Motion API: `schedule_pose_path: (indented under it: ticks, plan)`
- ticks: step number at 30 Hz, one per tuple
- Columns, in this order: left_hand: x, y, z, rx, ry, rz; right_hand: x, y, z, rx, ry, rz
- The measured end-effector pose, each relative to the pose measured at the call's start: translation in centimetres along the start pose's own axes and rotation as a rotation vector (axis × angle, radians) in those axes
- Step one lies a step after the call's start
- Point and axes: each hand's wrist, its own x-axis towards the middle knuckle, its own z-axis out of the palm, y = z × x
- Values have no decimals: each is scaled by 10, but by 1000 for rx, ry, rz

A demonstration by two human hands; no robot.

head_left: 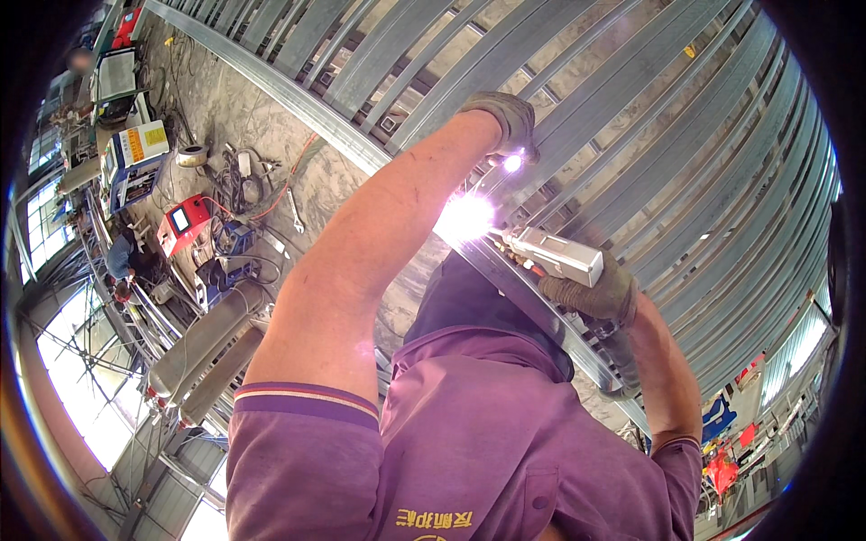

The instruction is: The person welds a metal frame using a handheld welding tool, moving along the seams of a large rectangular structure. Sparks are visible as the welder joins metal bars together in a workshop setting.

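While a white glare (466, 217) burns on the edge rail (311, 115), the right hand (597, 293), gloved, is wrapped around a boxy silver welding torch (557, 256) whose nozzle points into that light. The left hand (507, 122), also gloved, bends down over the slats (631, 77) just inside the rail, with a smaller bright spot (512, 164) right below it; its fingers are partly hidden, so I cannot tell whether they grip a slat or only rest there.

The slatted frame lies below both hands, with its rail running slantwise from the upper left to the lower right and the slats reaching away from it. As far as can be judged, the laying-out is done: the slats sit side by side in roughly parallel rows. The weld under the glare seems to be in progress, at a place along the rail well apart from either of its visible ends. The light hides the seam itself, and the other joints are too small or covered to tell which are finished, so how many are left stays uncertain.
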Motion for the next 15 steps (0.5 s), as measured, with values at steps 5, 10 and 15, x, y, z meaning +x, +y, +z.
schedule_pose_path:
  ticks: [5, 10, 15]
  plan:
    - [1, -2, 2, 17, 20, 10, -1, 1, 0, 14, 3, 3]
    - [1, 2, -2, 90, -17, 10, -3, 7, 2, 71, 10, 3]
    - [7, -5, 6, -30, 11, -2, -6, -6, -1, 54, -11, 50]
